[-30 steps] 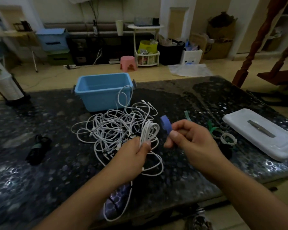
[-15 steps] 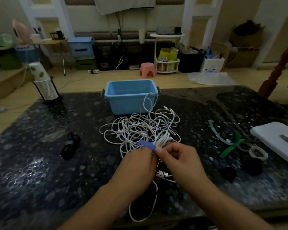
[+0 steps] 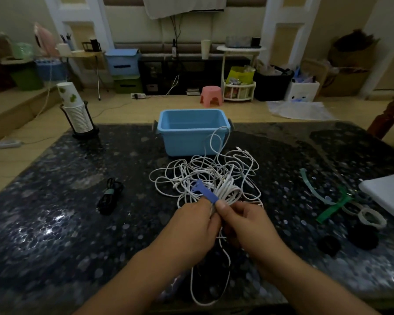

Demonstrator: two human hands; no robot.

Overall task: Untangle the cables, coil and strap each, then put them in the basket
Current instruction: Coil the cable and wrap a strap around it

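In the head view the left hand (image 3: 195, 226) grips a coiled white cable (image 3: 229, 193), fingers curled round it, while the right hand (image 3: 251, 223) pinches a blue strap (image 3: 204, 193) lying across that coil. Just beyond both hands lies the tangle of white cables (image 3: 205, 171), with the blue basket (image 3: 191, 135) behind it. 1 strapped black cable (image 3: 109, 196) lies well left of the hands.

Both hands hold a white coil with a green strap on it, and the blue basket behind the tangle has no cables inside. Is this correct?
Not quite: the strap is blue, not green, as the head view shows. The green straps lie unused on the table to the right. The rest holds: the left hand and right hand hold the white coil, and the blue basket has no cables inside.
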